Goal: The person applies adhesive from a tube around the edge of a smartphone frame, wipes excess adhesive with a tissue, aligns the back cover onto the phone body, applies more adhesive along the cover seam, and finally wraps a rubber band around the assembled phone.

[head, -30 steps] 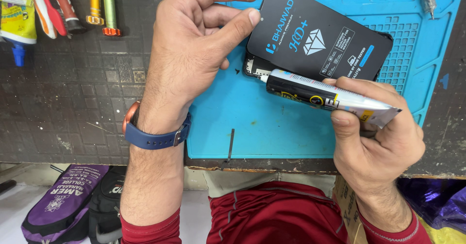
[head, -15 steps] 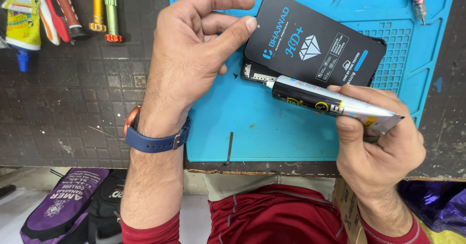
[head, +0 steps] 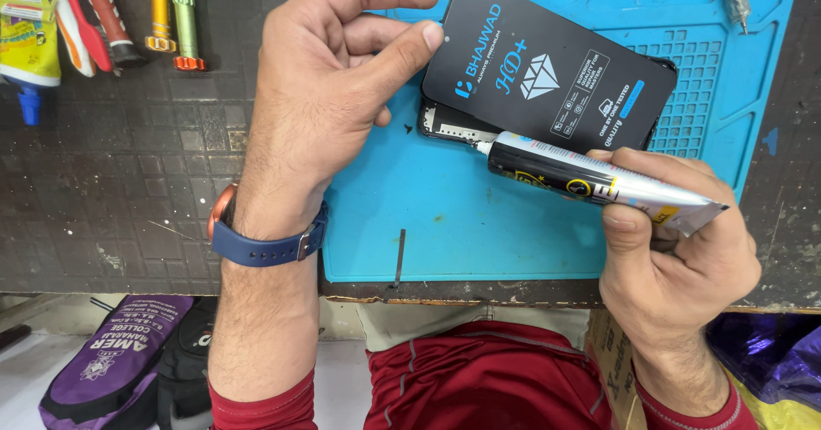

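1. The left hand (head: 329,96) pinched the edge of a black screen panel (head: 547,66), which was lifted over a phone frame (head: 445,122) on the blue work mat (head: 479,225).
2. The right hand (head: 676,255) gripped a glue tube (head: 590,177) by its crimped tail.
3. The tube's long axis ran right to left, with the nozzle pointing up-left at the frame's edge.

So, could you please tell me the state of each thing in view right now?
left hand: pinching the screen panel's corner
screen panel: tilted up over the phone frame, protective film on
phone frame: open, lying on the blue mat
right hand: gripping the glue tube
glue tube: uncapped, nozzle at the frame edge
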A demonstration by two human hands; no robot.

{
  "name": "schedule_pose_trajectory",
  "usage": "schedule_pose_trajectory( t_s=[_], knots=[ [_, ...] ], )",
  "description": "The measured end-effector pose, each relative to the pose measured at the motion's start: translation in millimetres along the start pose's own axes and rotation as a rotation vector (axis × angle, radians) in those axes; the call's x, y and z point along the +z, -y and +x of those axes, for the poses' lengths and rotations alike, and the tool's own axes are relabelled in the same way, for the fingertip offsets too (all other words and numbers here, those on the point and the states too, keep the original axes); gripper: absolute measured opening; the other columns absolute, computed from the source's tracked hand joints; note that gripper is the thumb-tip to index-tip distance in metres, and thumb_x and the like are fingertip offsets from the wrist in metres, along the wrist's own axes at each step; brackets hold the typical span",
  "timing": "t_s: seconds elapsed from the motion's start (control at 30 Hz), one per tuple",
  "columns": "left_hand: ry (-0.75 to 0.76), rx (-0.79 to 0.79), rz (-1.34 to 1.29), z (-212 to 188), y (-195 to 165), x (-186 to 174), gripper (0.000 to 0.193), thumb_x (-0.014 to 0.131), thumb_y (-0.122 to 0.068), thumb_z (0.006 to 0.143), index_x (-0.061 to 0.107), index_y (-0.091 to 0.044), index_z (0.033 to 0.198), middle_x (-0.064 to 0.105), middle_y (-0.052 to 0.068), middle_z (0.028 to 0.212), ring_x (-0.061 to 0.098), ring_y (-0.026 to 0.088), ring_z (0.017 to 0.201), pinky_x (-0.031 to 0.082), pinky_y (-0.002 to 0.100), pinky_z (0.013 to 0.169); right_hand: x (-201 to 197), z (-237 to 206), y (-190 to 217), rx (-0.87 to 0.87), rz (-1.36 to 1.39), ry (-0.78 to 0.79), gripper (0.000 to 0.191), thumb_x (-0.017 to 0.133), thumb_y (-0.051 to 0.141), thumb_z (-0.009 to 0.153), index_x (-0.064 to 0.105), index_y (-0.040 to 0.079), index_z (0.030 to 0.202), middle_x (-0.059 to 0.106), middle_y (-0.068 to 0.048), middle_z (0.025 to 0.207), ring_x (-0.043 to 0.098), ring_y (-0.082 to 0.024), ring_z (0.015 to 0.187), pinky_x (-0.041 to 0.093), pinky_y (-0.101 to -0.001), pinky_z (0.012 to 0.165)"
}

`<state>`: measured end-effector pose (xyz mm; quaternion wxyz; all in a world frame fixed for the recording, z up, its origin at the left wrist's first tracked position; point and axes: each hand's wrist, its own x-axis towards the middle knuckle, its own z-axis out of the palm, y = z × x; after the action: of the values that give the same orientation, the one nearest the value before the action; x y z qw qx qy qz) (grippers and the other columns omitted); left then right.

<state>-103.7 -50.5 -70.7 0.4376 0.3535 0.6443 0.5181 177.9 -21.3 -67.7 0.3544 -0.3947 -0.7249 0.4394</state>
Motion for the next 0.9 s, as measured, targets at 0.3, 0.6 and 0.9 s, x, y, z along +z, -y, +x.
schedule_pose_trajectory(
  t_s=[0.3,0.6,0.9],
  knots=[
    [-0.01,-0.026,-0.024,-0.5,1.4,2.7,0.028,0.078,-0.015,0.1,0.07,-0.004,0.125,0.079,0.001,0.092,0.061,-0.002,0.068,0.046,0.016,0.053,-6.0,-6.7,-4.4,-0.053,-0.072,-0.017,0.037,0.073,0.028,0.116,0.06,-0.005,0.127,0.07,-0.015,0.118,0.074,-0.019,0.111,0.06,-0.0218,0.096],
    [-0.002,-0.015,-0.036,-2.7,3.2,1.9,0.028,0.078,-0.015,0.1,0.07,-0.004,0.125,0.079,0.0,0.093,0.063,-0.002,0.07,0.046,0.016,0.053,-9.6,-19.9,-12.0,-0.102,-0.149,-0.049,0.037,0.075,0.028,0.117,0.06,-0.004,0.128,0.072,-0.017,0.118,0.071,-0.02,0.109,0.056,-0.0224,0.093],
    [0.035,0.0,-0.067,-2.0,2.7,5.6,0.032,0.077,-0.017,0.101,0.071,-0.001,0.128,0.08,0.003,0.097,0.068,0.0,0.07,0.054,0.016,0.057,-12.3,-28.0,-22.2,-0.105,-0.139,-0.061,0.038,0.076,0.028,0.118,0.059,-0.004,0.13,0.072,-0.017,0.119,0.071,-0.021,0.11,0.056,-0.0227,0.093]
  ],
)
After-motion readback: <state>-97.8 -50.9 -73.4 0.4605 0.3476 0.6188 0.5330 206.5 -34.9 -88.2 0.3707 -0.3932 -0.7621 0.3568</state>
